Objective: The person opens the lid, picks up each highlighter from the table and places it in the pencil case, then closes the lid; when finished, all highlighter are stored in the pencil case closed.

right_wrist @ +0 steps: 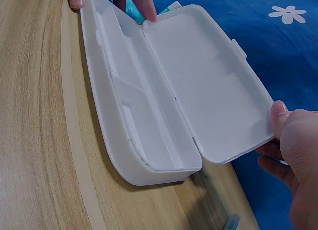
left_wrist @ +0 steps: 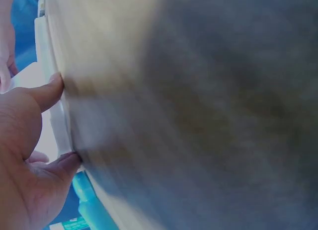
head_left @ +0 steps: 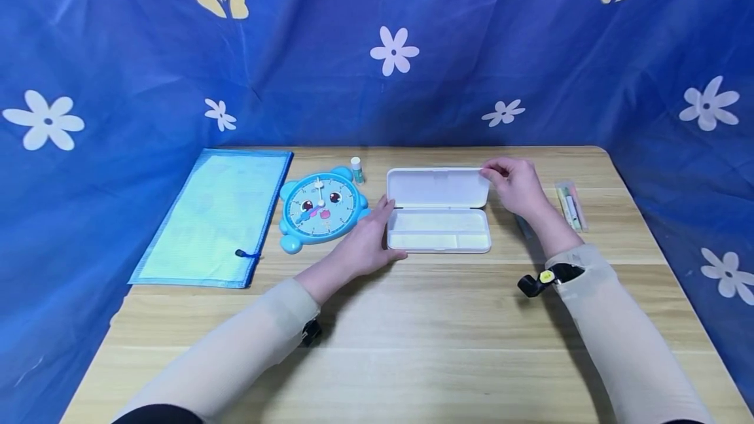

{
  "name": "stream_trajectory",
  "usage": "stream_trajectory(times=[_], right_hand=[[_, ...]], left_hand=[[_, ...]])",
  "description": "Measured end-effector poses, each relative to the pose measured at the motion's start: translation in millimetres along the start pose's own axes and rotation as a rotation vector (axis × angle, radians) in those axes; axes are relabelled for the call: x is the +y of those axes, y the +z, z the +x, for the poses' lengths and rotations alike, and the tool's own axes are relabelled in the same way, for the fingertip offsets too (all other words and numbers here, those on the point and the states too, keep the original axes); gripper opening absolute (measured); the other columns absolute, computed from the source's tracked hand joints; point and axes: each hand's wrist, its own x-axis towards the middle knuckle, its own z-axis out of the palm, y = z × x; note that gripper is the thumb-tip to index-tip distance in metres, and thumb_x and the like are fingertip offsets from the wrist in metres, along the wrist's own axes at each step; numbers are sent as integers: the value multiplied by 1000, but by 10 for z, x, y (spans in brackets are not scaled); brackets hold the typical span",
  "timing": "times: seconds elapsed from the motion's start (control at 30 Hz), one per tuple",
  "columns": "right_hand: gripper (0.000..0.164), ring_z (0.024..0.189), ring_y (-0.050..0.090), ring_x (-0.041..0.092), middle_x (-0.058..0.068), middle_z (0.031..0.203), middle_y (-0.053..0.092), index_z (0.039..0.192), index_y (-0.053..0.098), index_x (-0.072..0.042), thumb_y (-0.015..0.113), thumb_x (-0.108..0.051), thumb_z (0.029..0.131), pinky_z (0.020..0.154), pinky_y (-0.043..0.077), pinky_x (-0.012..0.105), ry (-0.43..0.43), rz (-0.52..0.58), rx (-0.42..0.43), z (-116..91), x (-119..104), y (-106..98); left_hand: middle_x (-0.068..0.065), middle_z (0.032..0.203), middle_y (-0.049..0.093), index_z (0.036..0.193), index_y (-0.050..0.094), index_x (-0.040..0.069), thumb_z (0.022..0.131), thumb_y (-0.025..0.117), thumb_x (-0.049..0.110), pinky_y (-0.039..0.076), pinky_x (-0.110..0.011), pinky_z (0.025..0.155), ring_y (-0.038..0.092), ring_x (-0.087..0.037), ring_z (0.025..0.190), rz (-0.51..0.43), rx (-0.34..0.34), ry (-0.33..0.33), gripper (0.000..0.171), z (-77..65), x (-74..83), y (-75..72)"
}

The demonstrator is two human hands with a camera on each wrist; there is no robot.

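Note:
A white pencil case (head_left: pixel 471 241) lies on the wooden table with its lid (head_left: pixel 436 190) raised at the back. Its divided tray holds nothing that I can see. My left hand (head_left: pixel 365 244) grips the case's left end, thumb at the front corner and fingers toward the hinge side. With thumb and fingers my right hand (head_left: pixel 517 187) pinches the lid's upper right corner. The right wrist view shows the same lid (right_wrist: pixel 208 81) tilted back from the tray, the right thumb lying on its inner face. In the left wrist view the left hand (left_wrist: pixel 30 145) holds the case's edge.
Left of the case lie a blue toy clock (head_left: pixel 323 218) with a face and a blue mesh zip pouch (head_left: pixel 215 214). A small glue stick (head_left: pixel 357 171) stands behind the clock. To the right is a clear pack of pens (head_left: pixel 570 207). A blue flowered cloth (head_left: pixel 330 97) hangs behind.

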Motion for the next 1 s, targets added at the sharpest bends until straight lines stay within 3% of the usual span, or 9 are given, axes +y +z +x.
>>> stream_trajectory(times=[0.27,0.53,0.8,1.0], right_hand=[[16,82,67,24,15,96,77,106,79,2,71,-12,104,70,49,24,12,9,-13,-13,-4,-14],[16,86,68,25,16,99,77,107,79,1,71,-12,104,73,51,28,-1,7,-12,-7,7,-5],[15,86,68,24,14,98,78,106,79,-1,71,-13,104,74,53,29,-8,13,-15,-9,2,1],[16,87,68,24,14,99,78,107,79,-1,70,-14,104,75,53,30,-5,11,-21,-21,-1,-15]], left_hand=[[-24,173,16,168,18,1,79,95,46,35,-50,121,32,-44,153,23,-34,-36,126,53,27,-46],[-20,174,13,169,14,1,76,94,55,25,-45,126,22,-38,157,-52,-89,-23,134,64,-31,-119],[-19,173,15,168,15,0,89,83,54,19,-40,128,17,-32,159,-121,-125,9,117,70,-100,-177],[-19,172,19,168,18,2,85,89,49,19,-40,128,20,-33,159,-109,-115,14,119,73,-113,-176]])
